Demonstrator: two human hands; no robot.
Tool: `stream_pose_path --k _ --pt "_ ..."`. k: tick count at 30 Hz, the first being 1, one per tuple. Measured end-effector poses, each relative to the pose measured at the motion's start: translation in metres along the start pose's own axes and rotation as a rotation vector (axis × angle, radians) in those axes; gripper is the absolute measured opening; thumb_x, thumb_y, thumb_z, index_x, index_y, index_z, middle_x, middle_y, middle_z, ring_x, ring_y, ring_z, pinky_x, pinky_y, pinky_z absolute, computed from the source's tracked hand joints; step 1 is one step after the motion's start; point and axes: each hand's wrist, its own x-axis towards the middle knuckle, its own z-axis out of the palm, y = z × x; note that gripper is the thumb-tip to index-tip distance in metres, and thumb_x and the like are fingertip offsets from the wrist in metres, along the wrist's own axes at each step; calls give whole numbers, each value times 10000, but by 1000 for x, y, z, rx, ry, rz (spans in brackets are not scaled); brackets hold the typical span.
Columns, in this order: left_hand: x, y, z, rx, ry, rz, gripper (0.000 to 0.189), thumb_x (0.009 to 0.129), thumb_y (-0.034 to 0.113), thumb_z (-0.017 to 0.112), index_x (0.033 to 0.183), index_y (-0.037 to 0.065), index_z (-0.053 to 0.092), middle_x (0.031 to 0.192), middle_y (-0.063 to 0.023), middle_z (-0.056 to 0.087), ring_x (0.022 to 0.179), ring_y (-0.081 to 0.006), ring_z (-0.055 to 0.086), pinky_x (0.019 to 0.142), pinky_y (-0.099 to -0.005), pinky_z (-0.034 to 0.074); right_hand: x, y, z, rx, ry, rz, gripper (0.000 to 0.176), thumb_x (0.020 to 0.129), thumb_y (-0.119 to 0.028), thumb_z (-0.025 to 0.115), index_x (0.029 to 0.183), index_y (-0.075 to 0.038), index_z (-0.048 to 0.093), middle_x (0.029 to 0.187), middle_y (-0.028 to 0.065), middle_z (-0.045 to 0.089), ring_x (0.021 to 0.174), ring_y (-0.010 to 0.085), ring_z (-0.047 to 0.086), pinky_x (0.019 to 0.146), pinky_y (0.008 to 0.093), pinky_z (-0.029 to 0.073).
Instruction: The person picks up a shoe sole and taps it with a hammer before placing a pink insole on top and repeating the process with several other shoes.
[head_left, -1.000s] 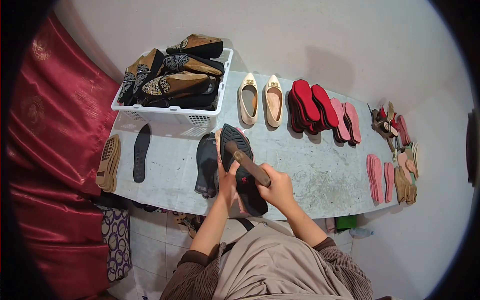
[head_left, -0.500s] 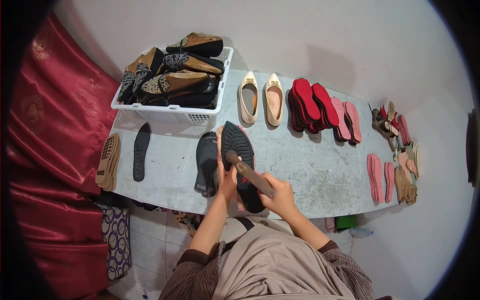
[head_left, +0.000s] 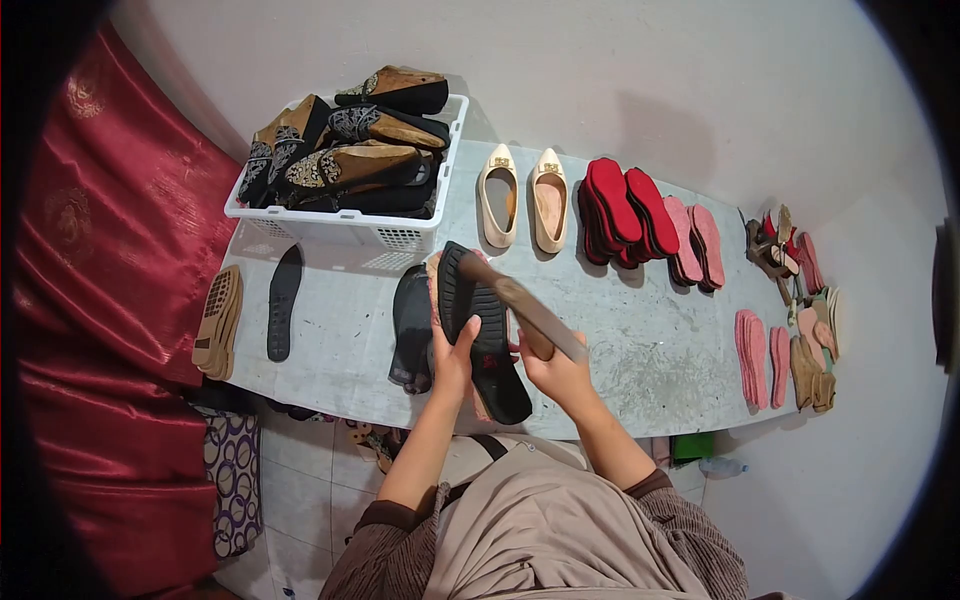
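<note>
My left hand (head_left: 454, 362) grips a shoe (head_left: 498, 388) turned with its ridged black sole up, the thumb lying on the sole. Pink material shows along the shoe's edges. In my right hand (head_left: 558, 376) is a hammer (head_left: 537, 322), fingers wrapped round its wooden handle. The hammer's head, smeared by motion, overlaps the upper half of the sole. Just left of the shoe lies a dark sole-shaped piece (head_left: 408, 335), partly hidden behind my left hand.
A white crate (head_left: 340, 225) of black shoes on wooden lasts stands at the back left. Cream flats (head_left: 549, 205), red insoles (head_left: 612, 200) and pink insoles (head_left: 706, 245) line the table's far side. A black sole (head_left: 284, 310) and brown soles (head_left: 215, 325) lie left.
The hammer has lifted off the sole and swung up, its handle end shifting right with my right hand. The shoe has tilted slightly in my left hand.
</note>
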Motion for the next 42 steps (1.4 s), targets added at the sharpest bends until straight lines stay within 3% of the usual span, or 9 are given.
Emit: stream_pose_path --k 2,11,15,17,19,22,25,38,42 --pt "8 -12 -9 -13 -6 40 625 838 172 629 1350 67 286 1214 -105 471 1028 -180 507 827 -298 467 5 -7 -11 -268 -186 -1 171 693 -71 598 856 -96 550 631 141 569 595 357 585 522 370 451" --pt "19 -20 -11 -33 63 228 641 868 157 581 1390 122 211 1303 -95 389 1130 -212 440 950 -328 378 -18 12 -9 -138 -117 36 165 679 -81 607 835 -108 561 638 145 577 616 367 586 518 384 452" --pt "2 -3 -2 -110 113 82 610 885 153 560 1385 64 222 1319 -110 373 1138 -185 438 953 -291 367 -31 10 -18 -147 -173 51 169 674 -85 604 838 -113 574 627 144 571 601 363 586 512 375 453" --pt "21 -24 -18 56 107 273 619 885 144 554 1391 53 209 1339 -109 355 1169 -189 409 984 -299 329 -28 12 -20 -175 -216 70 163 673 -83 607 830 -108 574 623 140 573 588 353 588 509 367 454" --pt "17 -22 -17 52 124 196 620 885 132 549 1394 46 207 1350 -107 346 1181 -190 398 995 -300 312 -34 15 -16 -123 -181 64 190 668 -89 622 851 -112 577 647 143 591 594 342 597 513 368 459" --pt "24 -29 -24 -14 78 209 587 891 196 530 1355 120 179 1132 -168 484 887 -276 602 692 -398 551 -37 15 -18 -189 -228 69 240 651 -84 635 881 -116 572 648 136 596 597 330 601 523 364 462" --pt "32 -39 -33 81 110 196 592 890 228 526 1327 120 140 1038 -211 512 731 -309 632 582 -435 567 -37 11 -22 -217 -262 63 233 658 -86 628 883 -114 571 658 136 603 604 331 603 529 370 463" --pt "10 3 -12 -133 123 69 534 898 260 520 1295 116 193 971 -196 546 710 -304 627 620 -432 553 -60 10 -26 -117 -408 143 228 660 -72 607 885 -108 589 639 129 591 578 314 598 523 343 463" --pt "3 13 -2 -197 138 55 475 917 270 486 1292 109 243 959 -178 561 751 -281 625 637 -431 553 -58 2 -26 -105 -352 68 106 664 -12 609 749 -50 558 588 110 541 511 290 559 490 309 437"
